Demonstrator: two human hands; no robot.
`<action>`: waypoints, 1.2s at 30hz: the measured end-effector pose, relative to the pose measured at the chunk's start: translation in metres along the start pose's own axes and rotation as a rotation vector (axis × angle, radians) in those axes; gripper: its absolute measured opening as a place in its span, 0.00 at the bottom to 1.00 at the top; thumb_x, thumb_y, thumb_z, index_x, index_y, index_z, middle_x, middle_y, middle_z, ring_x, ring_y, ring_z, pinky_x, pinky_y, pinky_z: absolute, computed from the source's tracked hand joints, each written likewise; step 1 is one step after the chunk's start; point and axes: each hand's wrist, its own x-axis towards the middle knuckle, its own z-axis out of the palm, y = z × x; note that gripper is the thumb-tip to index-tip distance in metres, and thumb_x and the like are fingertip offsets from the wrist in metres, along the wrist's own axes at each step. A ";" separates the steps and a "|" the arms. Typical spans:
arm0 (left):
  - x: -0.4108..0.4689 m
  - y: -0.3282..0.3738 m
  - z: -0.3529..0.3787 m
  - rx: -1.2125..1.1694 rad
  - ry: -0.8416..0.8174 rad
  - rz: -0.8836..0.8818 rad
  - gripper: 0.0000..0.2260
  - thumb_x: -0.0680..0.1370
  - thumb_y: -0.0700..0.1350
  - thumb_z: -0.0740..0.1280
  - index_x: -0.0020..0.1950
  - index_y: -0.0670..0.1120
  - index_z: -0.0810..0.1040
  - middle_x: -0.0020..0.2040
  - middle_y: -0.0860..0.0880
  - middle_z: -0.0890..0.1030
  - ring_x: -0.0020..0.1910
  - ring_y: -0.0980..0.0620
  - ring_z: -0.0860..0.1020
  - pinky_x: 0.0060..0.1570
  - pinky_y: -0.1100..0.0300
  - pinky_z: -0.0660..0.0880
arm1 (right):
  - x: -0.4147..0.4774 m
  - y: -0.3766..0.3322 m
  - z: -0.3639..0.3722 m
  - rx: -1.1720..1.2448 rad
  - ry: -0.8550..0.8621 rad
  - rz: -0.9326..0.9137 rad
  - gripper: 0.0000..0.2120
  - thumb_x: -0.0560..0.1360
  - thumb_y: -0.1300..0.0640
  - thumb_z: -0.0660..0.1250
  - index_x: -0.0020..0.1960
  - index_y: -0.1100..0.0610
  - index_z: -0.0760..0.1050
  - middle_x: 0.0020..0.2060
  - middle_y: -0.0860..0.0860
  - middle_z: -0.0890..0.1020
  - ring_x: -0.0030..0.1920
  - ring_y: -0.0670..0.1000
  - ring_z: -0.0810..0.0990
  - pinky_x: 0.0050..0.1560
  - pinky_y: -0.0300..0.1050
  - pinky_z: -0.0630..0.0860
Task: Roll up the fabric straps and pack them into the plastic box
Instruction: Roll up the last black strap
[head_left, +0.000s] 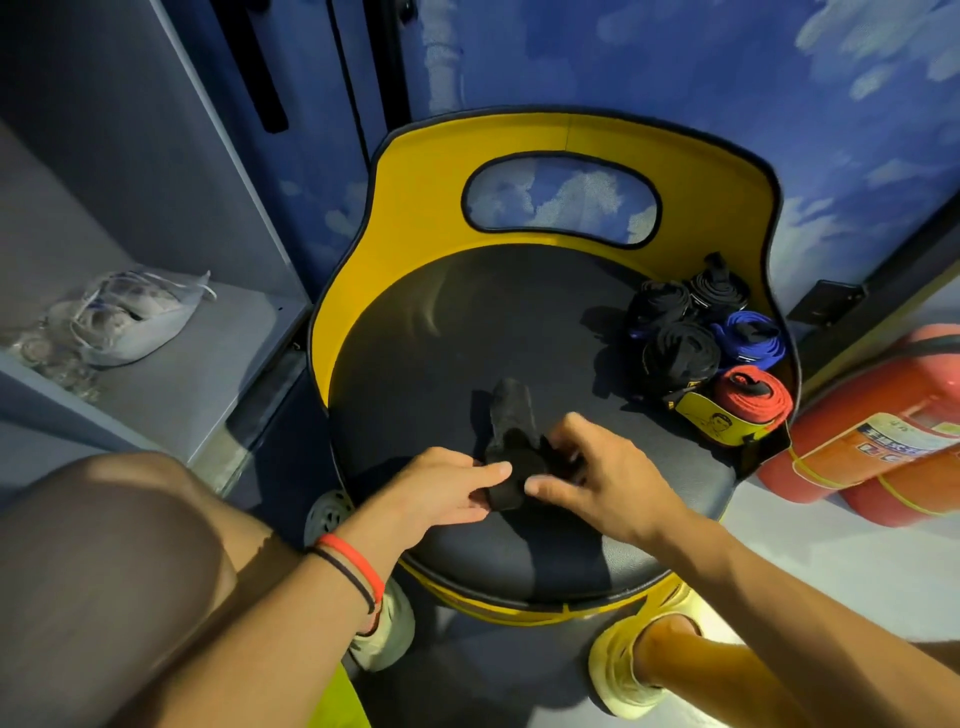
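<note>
A black fabric strap (511, 415) lies on the round black seat (441, 338) of a yellow-backed chair, its near end partly rolled. My left hand (441, 491) pinches the rolled end from the left. My right hand (597, 467) grips it from the right, fingers curled over the roll. The strap's free end stretches away from me across the seat. Several rolled straps sit at the seat's right edge: black ones (675, 353), a blue one (750, 338) and a red one (753, 397) with a yellow label. No plastic box is in view.
Red fire extinguishers (872, 447) lie on the floor to the right of the chair. A grey shelf on the left holds a plastic bag (135, 322) with items inside. My knees and shoes show at the bottom. A blue cloud-patterned wall stands behind the chair.
</note>
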 end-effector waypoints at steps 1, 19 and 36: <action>0.000 0.002 0.000 -0.009 0.010 -0.011 0.10 0.77 0.50 0.75 0.46 0.47 0.77 0.50 0.44 0.82 0.50 0.49 0.85 0.50 0.59 0.83 | -0.002 0.000 -0.001 -0.082 -0.051 -0.048 0.25 0.70 0.34 0.72 0.59 0.43 0.68 0.50 0.43 0.75 0.47 0.49 0.77 0.45 0.51 0.78; 0.019 -0.017 -0.013 0.434 0.192 0.352 0.22 0.69 0.59 0.78 0.61 0.55 0.83 0.53 0.56 0.81 0.53 0.56 0.80 0.57 0.54 0.79 | 0.039 0.002 0.004 0.001 -0.201 0.184 0.33 0.73 0.25 0.55 0.55 0.50 0.80 0.48 0.46 0.76 0.50 0.49 0.76 0.62 0.57 0.72; 0.025 0.010 -0.001 0.390 0.226 0.090 0.20 0.75 0.63 0.72 0.59 0.52 0.75 0.56 0.51 0.77 0.49 0.49 0.81 0.41 0.55 0.80 | 0.020 -0.021 -0.002 -0.328 0.102 -0.223 0.21 0.74 0.36 0.63 0.61 0.45 0.77 0.53 0.43 0.76 0.55 0.49 0.75 0.65 0.49 0.64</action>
